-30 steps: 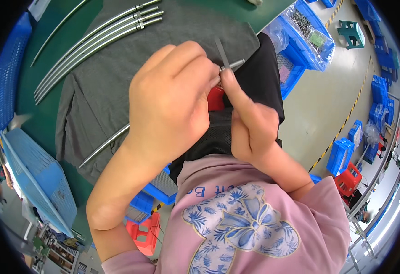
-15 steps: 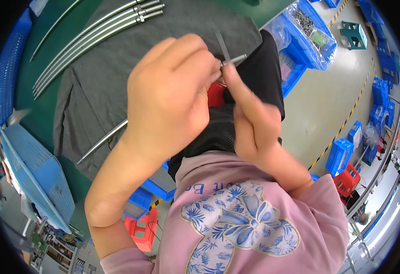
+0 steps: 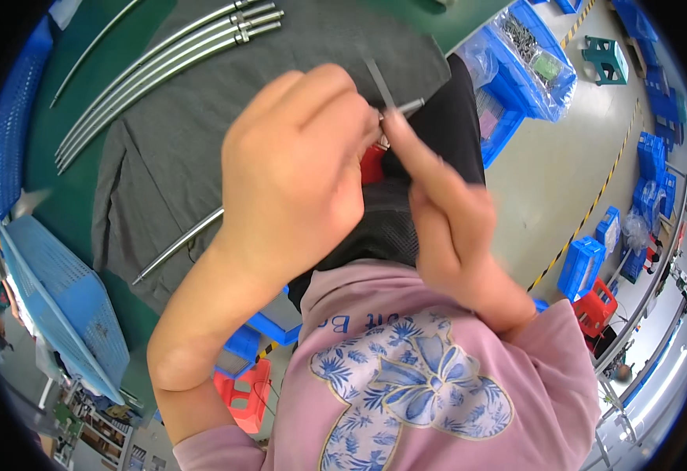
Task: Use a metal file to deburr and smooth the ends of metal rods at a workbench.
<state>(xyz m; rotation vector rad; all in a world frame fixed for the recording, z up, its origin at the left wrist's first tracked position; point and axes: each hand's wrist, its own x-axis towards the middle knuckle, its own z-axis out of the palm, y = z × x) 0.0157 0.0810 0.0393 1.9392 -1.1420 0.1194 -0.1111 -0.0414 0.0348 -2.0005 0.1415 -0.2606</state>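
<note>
My left hand (image 3: 292, 173) is closed round a slim shiny metal rod (image 3: 178, 245), whose lower-left end shows over the grey cloth. What looks like the rod's other end pokes out past the fingers toward the upper right. My right hand (image 3: 457, 224) is closed too, pinching a thin flat grey metal strip (image 3: 379, 83) with thumb and fingers. That strip crosses the rod close to my left fingertips; whether they touch I cannot tell. Several similar rods with collars near one end (image 3: 163, 67) lie side by side at the upper left.
A dark grey cloth (image 3: 163, 157) covers part of the green table (image 3: 76, 141). Light-blue perforated baskets (image 3: 69, 294) stand at the left. On the right, a blue bin (image 3: 528, 59) contains small metal parts in plastic. A green stool (image 3: 606, 61) stands on the floor beyond.
My right hand has shifted slightly right and down, and the strip has tilted a little against the rod. My left hand has moved slightly right and down, still gripping the rod.
</note>
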